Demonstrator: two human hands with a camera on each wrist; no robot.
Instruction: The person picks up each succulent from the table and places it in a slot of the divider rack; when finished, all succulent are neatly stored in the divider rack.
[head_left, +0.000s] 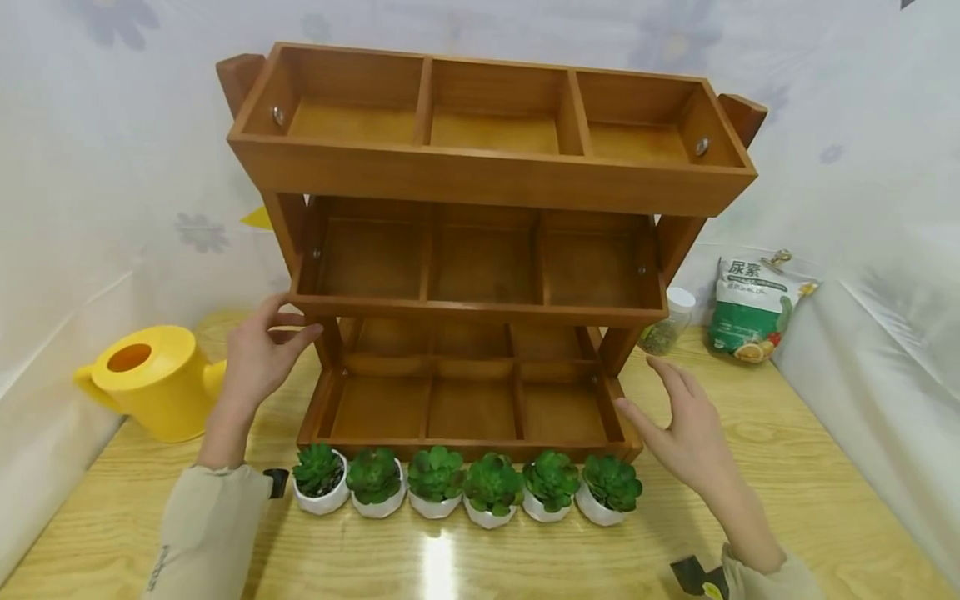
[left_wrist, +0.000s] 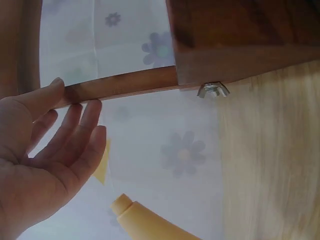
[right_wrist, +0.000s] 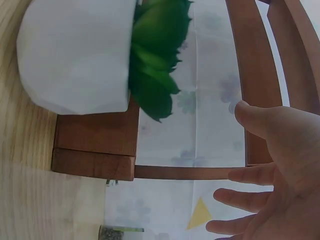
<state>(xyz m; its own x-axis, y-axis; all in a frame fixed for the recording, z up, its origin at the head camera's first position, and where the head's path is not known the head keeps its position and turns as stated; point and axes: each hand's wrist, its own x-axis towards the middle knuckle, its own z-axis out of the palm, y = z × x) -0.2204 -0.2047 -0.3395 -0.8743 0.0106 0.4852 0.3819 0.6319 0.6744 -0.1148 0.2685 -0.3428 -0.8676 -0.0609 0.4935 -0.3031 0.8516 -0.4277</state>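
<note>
A brown wooden plant stand [head_left: 480,312] with three tiers of divided trays stands upright on the table. My left hand [head_left: 258,354] is at its left side, below the middle tray. In the left wrist view, the thumb and fingers [left_wrist: 91,115] pinch the stand's side post [left_wrist: 130,84]. Off the right side of the stand, my right hand [head_left: 686,425] has its fingers spread and holds nothing. Several green succulents in white pots [head_left: 491,492] line up along the front of the bottom tray; one white pot [right_wrist: 75,55] looms close in the right wrist view.
A yellow watering can [head_left: 157,383] stands on the table [head_left: 375,558] to the left. Behind the stand on the right are a lidded clear jar [head_left: 667,321] and a green-and-white bag [head_left: 753,312] with a clip. Flower-patterned white sheeting [head_left: 825,150] surrounds the table.
</note>
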